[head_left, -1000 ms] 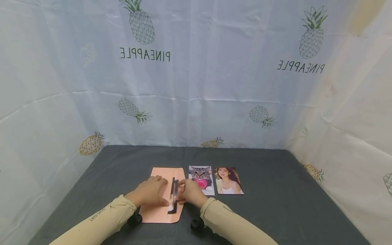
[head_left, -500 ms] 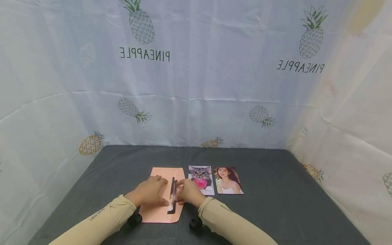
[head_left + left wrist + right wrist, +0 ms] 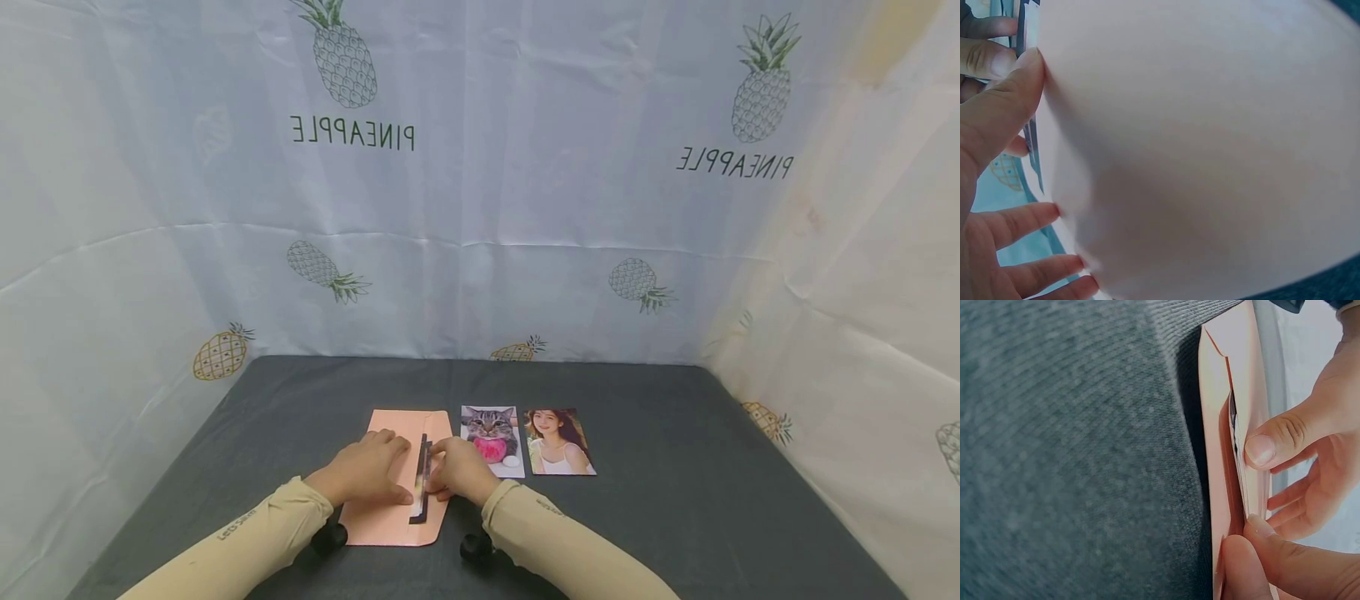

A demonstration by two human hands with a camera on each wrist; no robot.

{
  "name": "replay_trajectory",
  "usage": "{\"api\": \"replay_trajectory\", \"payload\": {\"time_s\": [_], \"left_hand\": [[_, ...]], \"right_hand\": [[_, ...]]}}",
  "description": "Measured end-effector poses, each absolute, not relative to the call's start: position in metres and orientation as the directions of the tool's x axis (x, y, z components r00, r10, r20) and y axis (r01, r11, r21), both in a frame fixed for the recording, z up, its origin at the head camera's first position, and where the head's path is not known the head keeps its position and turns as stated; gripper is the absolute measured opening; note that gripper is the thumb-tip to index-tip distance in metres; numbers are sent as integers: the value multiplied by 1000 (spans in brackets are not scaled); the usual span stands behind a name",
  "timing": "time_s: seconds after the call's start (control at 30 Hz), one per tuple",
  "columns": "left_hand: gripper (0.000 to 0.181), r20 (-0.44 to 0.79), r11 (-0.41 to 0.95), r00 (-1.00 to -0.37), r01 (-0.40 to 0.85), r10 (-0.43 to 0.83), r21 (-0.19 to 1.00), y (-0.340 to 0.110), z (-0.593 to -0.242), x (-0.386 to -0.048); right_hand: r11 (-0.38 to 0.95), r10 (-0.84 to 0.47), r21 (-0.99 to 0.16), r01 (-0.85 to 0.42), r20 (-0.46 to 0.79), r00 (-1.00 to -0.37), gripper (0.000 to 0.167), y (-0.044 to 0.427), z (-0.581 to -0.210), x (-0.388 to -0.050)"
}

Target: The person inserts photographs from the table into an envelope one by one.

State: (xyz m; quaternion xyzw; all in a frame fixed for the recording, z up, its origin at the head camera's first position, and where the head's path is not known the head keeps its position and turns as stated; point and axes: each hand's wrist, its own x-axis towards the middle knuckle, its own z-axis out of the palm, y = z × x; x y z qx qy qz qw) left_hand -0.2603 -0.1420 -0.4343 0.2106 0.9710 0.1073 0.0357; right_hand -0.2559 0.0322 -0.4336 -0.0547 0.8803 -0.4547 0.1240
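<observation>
The change we notice is small, and it all happens between our hands. The strip of dark-edged pictures (image 3: 422, 479) showing there is a little slimmer than a second ago, and our right hand (image 3: 463, 471) sits slightly farther left, closer to our left hand (image 3: 367, 471). We take this to mean the pictures sit a touch deeper in the pink envelope (image 3: 382, 525) — though not fully inside, since a narrow band still shows at its mouth.

The envelope lies flat on the bench (image 3: 675, 483), its body under our left hand and its flap under our right. Our left hand keeps its place: it rests spread on the body with the thumb by the mouth, pressing and gripping nothing. Our right hand is curled, and it appears to pinch the pictures' outer edge between thumb and fingertip. The hands are just beside each other, the strip between them. From the right wrist, that edge looks layered — we cannot tell how many sheets there are.

Just beyond our right hand, partly behind it, lies the cat picture (image 3: 492, 442); farther to its right lies the portrait (image 3: 560, 443). Neither has shifted, so the work seems confined to the envelope.
</observation>
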Motion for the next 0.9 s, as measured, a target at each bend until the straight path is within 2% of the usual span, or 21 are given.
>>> {"api": "replay_trajectory", "payload": {"time_s": [0.9], "left_hand": [[78,-40,896,-917,378,398,233,-141,-434,-260]], "right_hand": [[675,-206,-736,-45,-130,-970,47,28,-432,-255]]}}
